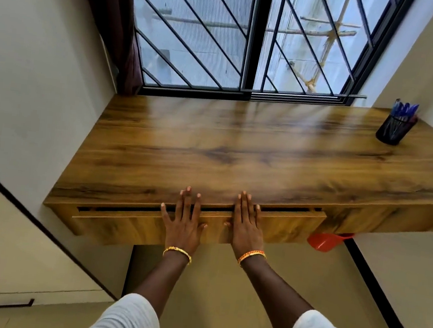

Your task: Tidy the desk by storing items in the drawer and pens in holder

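Left hand [184,217], right hand [246,223]: flat, fingers straight, pressing drawer [128,225] front | drawer slightly ajar | holder [393,129] with pens [405,109] far right | no legible writing

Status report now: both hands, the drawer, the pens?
Left hand and right hand flat on drawer front, fingers straight. Drawer slightly open, narrow gap showing. Pens in holder, far right on desk. Nothing blocking.

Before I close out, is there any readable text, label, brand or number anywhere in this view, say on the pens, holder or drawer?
None readable.
Pens in the holder: any print is too small and blurred to read.
Drawer front, desk top: bare wood grain, no label.
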